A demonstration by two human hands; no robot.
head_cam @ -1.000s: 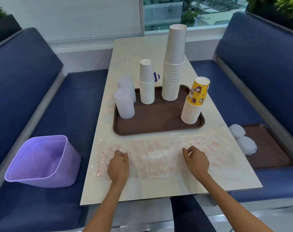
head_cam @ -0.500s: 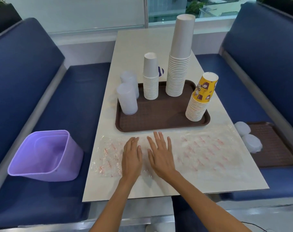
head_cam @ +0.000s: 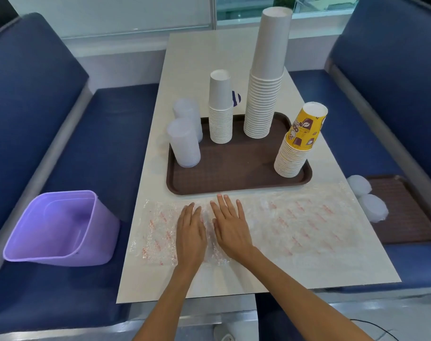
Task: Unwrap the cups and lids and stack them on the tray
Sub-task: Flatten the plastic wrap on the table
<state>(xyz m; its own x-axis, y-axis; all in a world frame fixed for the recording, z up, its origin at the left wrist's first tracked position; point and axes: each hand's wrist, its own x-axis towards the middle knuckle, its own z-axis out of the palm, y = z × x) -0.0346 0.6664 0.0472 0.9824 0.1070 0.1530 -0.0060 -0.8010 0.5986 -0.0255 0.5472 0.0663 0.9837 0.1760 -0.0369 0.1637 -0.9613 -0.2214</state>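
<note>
Flat on the wrapper point(head_cam: 295, 222): left hand point(head_cam: 190, 232), right hand point(head_cam: 230, 226), grip spread, pinching nothing. Cup stacks point(head_cam: 263, 99) stand on the tray point(head_cam: 234, 173), just beyond. Wrapper seems empty. Smooth outward along the surface point(head_cam: 209, 50), clear of the tray.

Café or canteen booth: padded blue bench seats point(head_cam: 62, 119) flank a pale rectangular table point(head_cam: 197, 57) below a window point(head_cam: 246, 7).

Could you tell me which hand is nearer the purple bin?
Left. The left hand lies on the wrapper, toward the purple bin; the right hand lies beside it, farther away.
</note>
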